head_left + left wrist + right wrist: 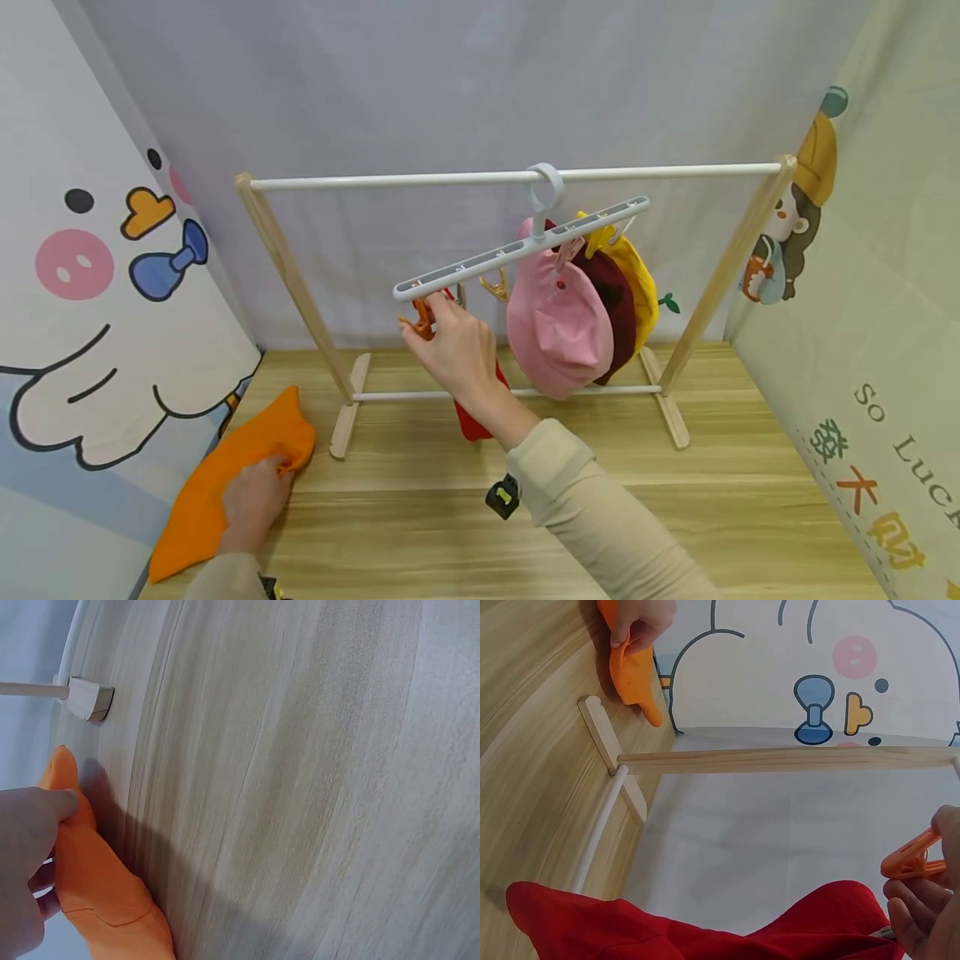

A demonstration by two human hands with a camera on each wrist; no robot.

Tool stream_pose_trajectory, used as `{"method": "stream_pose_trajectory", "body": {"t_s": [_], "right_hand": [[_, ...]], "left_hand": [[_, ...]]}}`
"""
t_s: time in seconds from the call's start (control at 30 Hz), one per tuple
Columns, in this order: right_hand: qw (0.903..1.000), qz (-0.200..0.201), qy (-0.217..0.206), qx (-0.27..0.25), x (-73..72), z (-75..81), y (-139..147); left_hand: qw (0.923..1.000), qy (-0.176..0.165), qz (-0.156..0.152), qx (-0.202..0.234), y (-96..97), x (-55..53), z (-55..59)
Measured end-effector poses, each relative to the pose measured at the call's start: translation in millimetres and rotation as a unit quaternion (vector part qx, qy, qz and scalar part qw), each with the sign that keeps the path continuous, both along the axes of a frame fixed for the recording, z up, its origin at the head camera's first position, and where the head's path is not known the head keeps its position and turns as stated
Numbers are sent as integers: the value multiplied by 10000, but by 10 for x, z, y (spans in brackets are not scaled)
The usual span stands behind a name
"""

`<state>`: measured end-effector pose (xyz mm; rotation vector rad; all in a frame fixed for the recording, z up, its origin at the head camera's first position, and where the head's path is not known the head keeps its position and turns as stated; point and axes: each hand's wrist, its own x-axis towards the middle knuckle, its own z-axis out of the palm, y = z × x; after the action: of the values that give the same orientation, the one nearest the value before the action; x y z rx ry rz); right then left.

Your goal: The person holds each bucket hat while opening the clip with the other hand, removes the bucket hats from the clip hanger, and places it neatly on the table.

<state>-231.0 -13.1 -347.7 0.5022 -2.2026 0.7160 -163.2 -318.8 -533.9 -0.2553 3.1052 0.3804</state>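
Note:
At the lower left, my left hand [258, 500] pinches a flattened orange cloth hat [198, 500], with the thumb on top of the fabric in the left wrist view. My right hand [461, 346] is raised to the left end of a grey clip hanger [480, 265]. Its thumb and fingers pinch an orange clip [909, 861], whose handles are squeezed together. A red cloth hat [667, 934] hangs beside that hand, partly hidden behind the forearm in the head view. Pink [562, 333], maroon [615, 304] and yellow [642, 287] hats hang from clips on the hanger's right half.
The hanger hooks over the white top rail [390, 179] of a wooden-sided rack [288, 283] standing on the wood-grain table [420, 533]. A tan clip [495, 285] hangs mid-hanger. Printed cloth walls [75, 350] enclose the sides; a plain grey curtain [465, 83] is behind.

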Motion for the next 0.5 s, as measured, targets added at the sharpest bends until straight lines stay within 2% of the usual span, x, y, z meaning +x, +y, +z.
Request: {"method": "stream_pose_trajectory", "body": {"t_s": [0.5], "right_hand": [[10000,28,-79,16,-11,-5,2]], "left_hand": [[9998,30,-188,-5,24,-13,-145]]}}
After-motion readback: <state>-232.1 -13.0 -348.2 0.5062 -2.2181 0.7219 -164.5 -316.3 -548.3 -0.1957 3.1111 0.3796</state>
